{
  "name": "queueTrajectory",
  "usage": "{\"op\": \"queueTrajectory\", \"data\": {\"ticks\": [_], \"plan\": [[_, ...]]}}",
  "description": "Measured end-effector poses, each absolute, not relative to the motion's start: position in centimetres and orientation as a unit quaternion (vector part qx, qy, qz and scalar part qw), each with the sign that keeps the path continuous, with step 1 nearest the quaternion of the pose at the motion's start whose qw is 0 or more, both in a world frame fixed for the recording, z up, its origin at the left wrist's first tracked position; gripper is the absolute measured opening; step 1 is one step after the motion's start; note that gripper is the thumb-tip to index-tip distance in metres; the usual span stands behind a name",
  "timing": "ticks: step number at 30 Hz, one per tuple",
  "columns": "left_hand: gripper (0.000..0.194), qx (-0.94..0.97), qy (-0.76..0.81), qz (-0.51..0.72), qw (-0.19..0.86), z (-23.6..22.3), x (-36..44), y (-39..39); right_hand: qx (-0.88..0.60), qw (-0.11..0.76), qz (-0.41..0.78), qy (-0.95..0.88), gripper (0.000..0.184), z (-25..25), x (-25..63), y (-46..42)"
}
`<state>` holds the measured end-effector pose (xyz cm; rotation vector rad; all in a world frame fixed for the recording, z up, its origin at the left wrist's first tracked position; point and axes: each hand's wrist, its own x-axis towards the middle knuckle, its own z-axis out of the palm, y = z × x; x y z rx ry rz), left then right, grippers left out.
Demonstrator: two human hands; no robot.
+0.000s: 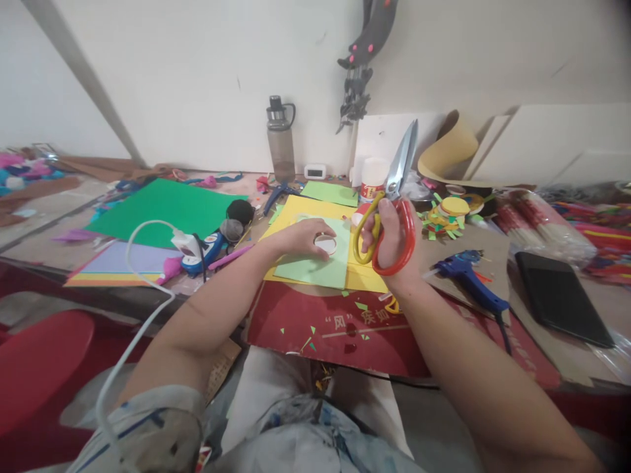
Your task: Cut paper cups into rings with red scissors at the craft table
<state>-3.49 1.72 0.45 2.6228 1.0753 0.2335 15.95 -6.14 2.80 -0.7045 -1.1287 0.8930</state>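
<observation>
My right hand (392,240) is closed round the handles of large scissors (394,190), one loop red and the other yellow, with the steel blades pointing up. My left hand (309,238) rests over a light green paper sheet (315,270), its thumb and fingers curled round the edge of a small round white piece (325,247). What this piece is made of I cannot make out. Beneath the green sheet lies yellow paper (276,226), on a red printed board (290,318) scattered with green scraps.
A blue glue gun (470,282) and a black phone (564,299) lie at the right. Behind stand a grey bottle (280,144) and a white tub (373,176). Green sheets (162,210) and a white-corded power strip (204,253) are at the left.
</observation>
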Motion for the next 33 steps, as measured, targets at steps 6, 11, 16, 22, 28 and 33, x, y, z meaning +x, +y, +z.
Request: {"op": "queueTrajectory", "data": {"ticks": [6,11,16,22,28,33], "plan": [[0.074,0.913,0.373,0.066,0.15,0.6,-3.5,1.8,-0.331,0.677,0.379,-0.537,0.031,2.4,15.8,-6.0],[0.059,0.904,0.392,0.08,0.151,0.1,-3.4,1.7,-0.359,0.657,0.37,-0.549,0.036,2.6,15.8,-6.2],[0.061,0.893,0.413,0.115,0.135,0.1,-3.3,1.5,-0.443,0.581,0.358,-0.581,0.039,1.8,16.5,-5.2],[0.038,0.789,0.504,0.337,0.095,2.2,-5.8,3.0,-0.576,0.394,0.238,-0.675,0.04,0.1,17.8,-3.0],[0.074,0.775,0.612,0.116,0.107,0.9,-7.4,4.5,-0.654,0.181,0.069,-0.732,0.035,0.5,17.5,-3.4],[0.085,0.782,0.615,0.068,0.072,-0.2,-7.3,4.8,-0.665,0.107,0.046,-0.737,0.042,0.5,17.3,-3.5]]}}
